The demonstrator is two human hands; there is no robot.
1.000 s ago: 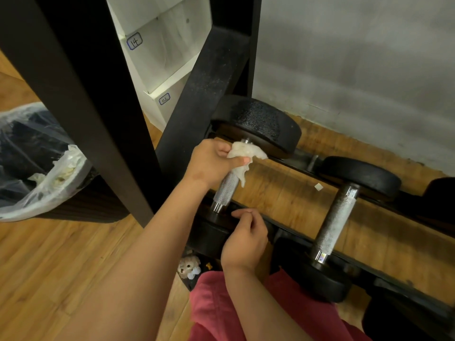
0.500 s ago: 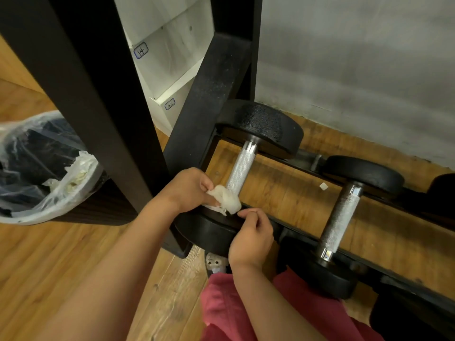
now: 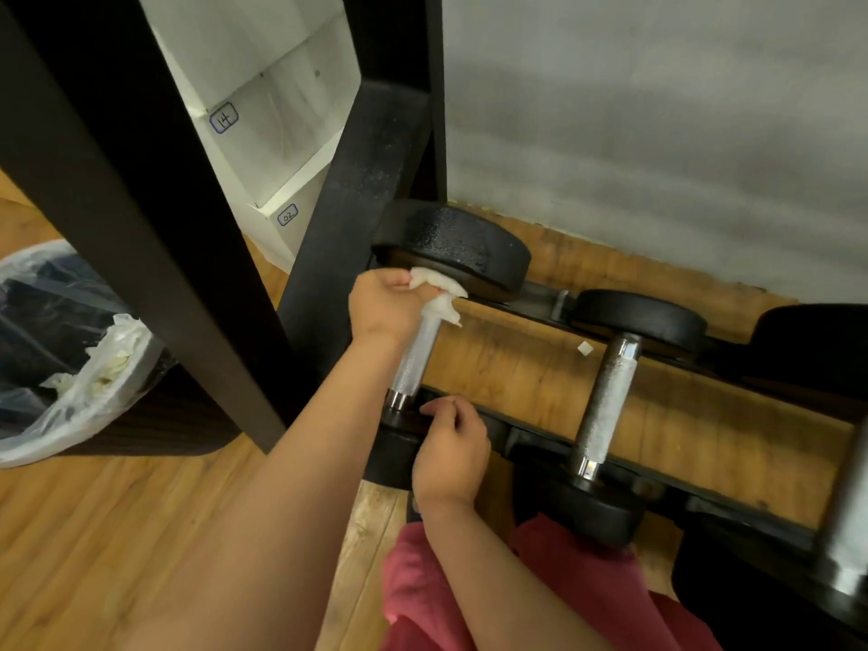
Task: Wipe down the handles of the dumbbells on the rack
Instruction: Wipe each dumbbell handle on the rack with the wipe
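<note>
White-lined bin [image 3: 70, 368] at far left, left hand [image 3: 390, 307] clamped round a crumpled wipe [image 3: 439, 293] at the top of the first dumbbell's handle [image 3: 415, 368] mid-frame, right hand [image 3: 451, 448] curled at its near end, grip unclear, second dumbbell [image 3: 606, 401] right of centre.

Larger dumbbell [image 3: 462, 249] across the rack [image 3: 347, 218], white wipe [image 3: 439, 293] wrapped round its knurled handle [image 3: 415, 364] top, neighbouring dumbbell [image 3: 606, 401] alongside

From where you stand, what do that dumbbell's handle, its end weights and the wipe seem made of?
Handle: shiny metal, likely chromed steel, knurled. End weight: black, pebbled surface; perhaps rubber or painted iron. Wipe: thin crumpled white tissue or wet wipe.
</note>
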